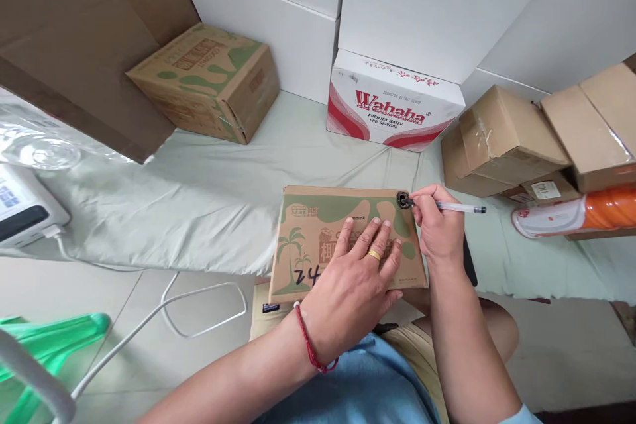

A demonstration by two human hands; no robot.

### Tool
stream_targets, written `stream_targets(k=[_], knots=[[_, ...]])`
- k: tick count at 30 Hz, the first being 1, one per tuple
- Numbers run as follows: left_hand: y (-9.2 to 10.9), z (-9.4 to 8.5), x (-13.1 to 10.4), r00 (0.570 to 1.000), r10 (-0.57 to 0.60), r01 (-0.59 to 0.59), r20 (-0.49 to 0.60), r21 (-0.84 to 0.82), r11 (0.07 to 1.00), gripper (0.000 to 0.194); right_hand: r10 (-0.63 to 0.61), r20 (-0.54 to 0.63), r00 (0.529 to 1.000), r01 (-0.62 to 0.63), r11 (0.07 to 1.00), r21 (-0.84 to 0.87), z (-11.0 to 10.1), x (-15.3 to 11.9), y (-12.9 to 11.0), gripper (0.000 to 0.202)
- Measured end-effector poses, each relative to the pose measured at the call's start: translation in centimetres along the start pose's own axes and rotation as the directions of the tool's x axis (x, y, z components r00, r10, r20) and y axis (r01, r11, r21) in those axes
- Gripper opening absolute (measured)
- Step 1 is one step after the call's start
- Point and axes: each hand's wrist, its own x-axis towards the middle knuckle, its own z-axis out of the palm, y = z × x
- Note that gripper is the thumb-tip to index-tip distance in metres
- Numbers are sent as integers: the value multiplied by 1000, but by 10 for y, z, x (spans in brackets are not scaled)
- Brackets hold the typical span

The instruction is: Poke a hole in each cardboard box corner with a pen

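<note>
A brown cardboard box (303, 232) printed with green palm trees lies at the table's front edge, above my lap. My left hand (365, 265) rests palm down on its top face, fingers stretched out and a little spread. Part of the printing and some handwritten black digits are covered by this hand. At the box's far right corner, my right hand (437, 225) pinches a clear-barrelled pen (460, 207). The pen's point meets a small dark ringed patch (402, 199) there; whether it is a hole or ink, I cannot make out.
Behind stand a similar green-printed carton (213, 89) and a white-and-red Wahaha water carton (392, 109). Plain cardboard boxes (501, 136) and an orange item in clear packaging (606, 209) sit at right. A white device (27, 205) with a cable is at left, a green plastic bag (59, 344) below.
</note>
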Motion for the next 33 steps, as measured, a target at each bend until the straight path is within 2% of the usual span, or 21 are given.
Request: stream_targets(k=[5, 21, 28, 30, 33], knots=[[0, 1, 0, 1000, 11, -11, -8, -4, 1000, 64, -20, -114, 993, 19, 1000, -13, 9, -1, -1, 8], [1, 1, 1, 1000, 13, -13, -6, -12, 1000, 62, -62, -62, 996, 54, 990, -127, 4, -4, 0, 11], [0, 2, 0, 999, 19, -19, -30, -7, 1000, 63, -150, -148, 977, 104, 953, -283, -1, -4, 6, 16], [0, 2, 0, 999, 21, -21, -28, 2, 1000, 63, -163, -199, 966, 106, 956, -272, 0, -5, 4, 15], [0, 2, 0, 999, 22, -22, -30, 14, 1000, 62, -138, -222, 965, 103, 982, -159, 4, -6, 0, 11]])
